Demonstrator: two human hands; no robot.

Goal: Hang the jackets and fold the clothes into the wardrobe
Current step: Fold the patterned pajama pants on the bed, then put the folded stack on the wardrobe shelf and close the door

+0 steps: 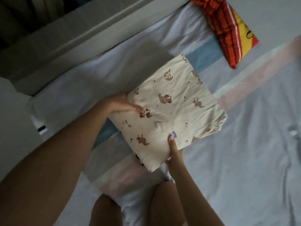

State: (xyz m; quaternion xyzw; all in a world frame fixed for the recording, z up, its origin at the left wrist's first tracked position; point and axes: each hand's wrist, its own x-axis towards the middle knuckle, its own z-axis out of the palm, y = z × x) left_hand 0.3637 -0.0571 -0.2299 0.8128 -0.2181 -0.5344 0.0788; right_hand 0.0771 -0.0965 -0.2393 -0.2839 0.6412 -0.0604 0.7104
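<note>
**Folded cloth held at two edges, ready to lift**

The left hand [123, 104] grips the cloth's [177, 101] left edge, thumb on top and fingers out of sight beneath. The right hand [173, 152] pinches the near edge the same way, its thumb pressed down by a small blue mark. Both hands are grasping the one thing. The cloth, cream with little brown animals, is folded into a rough square and lies on the bed [244, 144] just ahead of the person's knees [105, 209]. A dark patterned layer [138, 159] peeks out under its near-left edge; whether that is part of the same piece I cannot tell.

Farther off, a red and yellow bundle [228, 30] sits near the head of the bed, well apart from the cloth. A white frame [81, 38] runs along the bed's far side with a dark gap behind it, possibly the wardrobe.

The risks, as I judge them:
- The grips sit on adjacent edges, so the far right corner has no support. If the cloth is lifted like this, it could sag and the fold could fall open.
- The thumbs hold only the top layer, so the lower layers may slip out.
- The soft mattress gives a kneeling person poor footing for reaching toward the frame.
</note>
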